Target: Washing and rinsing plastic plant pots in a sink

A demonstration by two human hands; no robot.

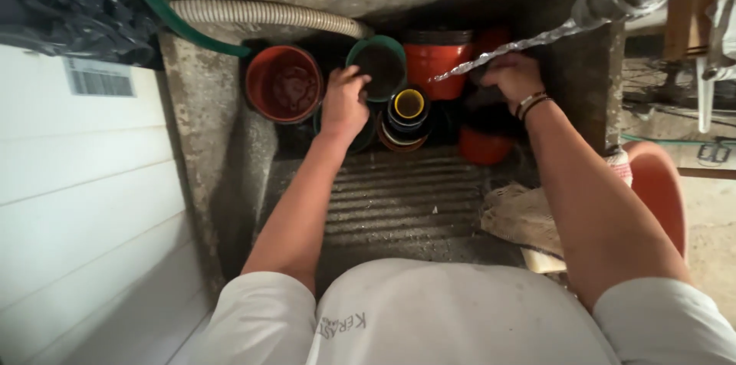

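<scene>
Now the green pot (377,66) is pinched at its near rim by the left hand (343,100), mouth upward, while the right hand (512,77), curled under the water stream (506,49), hides its grip.

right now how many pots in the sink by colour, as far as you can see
Orange or red pots: 3
Green pots: 1, held at the rim by the left hand
Dark nested stack: 1, count inside unclear
Total: 5
</scene>
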